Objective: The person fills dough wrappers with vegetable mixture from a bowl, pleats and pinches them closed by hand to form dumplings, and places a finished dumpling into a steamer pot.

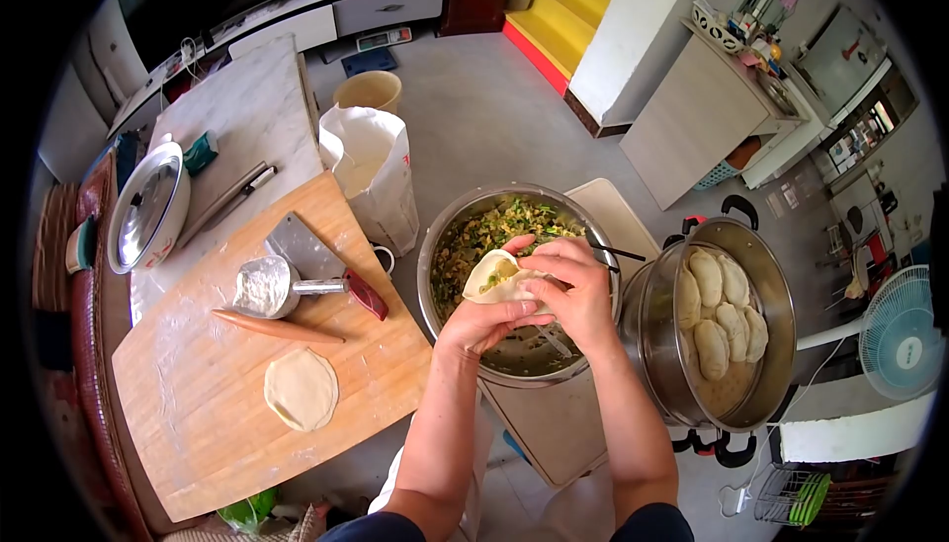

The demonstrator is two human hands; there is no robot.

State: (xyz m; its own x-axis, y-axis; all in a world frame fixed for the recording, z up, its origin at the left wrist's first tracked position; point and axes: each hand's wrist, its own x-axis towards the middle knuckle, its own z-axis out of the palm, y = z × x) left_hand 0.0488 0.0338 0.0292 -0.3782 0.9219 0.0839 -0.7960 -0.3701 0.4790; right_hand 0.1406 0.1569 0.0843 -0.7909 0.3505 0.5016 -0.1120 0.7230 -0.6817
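Observation:
Above the steel bowl (425, 290) of chopped green and yellow filling (465, 246), my two hands hold a partly folded dumpling (491, 277). A little filling shows in its open side. My left hand (481, 325) is closed around it from below, the far fingers partly hidden. On its right edge, my right hand (575, 290) pinches the dough between thumb and fingers. A dark thin handle (618, 251) sticks out over the bowl's right rim. To the left, a flat round dough wrapper (301, 390) lies on the floured wooden board (198, 433).
On the board are a rolling pin (277, 327), a metal scoop of flour (265, 287) and a cleaver (306, 246). At right, a steamer pot (781, 285) holds several shaped dumplings (707, 275). A white bag (381, 196) stands behind the board, a fan (902, 334) far right.

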